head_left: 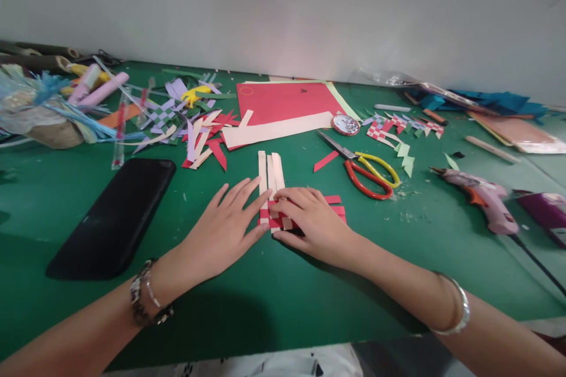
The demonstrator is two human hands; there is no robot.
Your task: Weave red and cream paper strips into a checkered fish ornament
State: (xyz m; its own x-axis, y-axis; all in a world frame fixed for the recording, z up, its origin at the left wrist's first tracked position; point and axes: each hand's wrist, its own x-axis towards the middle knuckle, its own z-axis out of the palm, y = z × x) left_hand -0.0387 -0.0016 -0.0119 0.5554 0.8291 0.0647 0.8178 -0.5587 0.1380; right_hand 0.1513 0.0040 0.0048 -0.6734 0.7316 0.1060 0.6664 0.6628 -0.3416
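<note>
A small weave of cream and red paper strips (273,188) lies on the green table (274,294) in front of me. My left hand (221,230) lies flat with fingers spread, its fingertips pressing the weave's left edge. My right hand (309,218) rests on top of the weave, fingers curled over the strips and pinching one cream strip. Red strip ends (336,206) stick out to the right of that hand.
A black phone (115,218) lies to the left. Scissors with red and yellow handles (365,171) and a pink glue gun (480,197) lie to the right. Red and cream paper sheets (283,109), loose coloured strips (186,123) and finished weaves (398,126) crowd the back.
</note>
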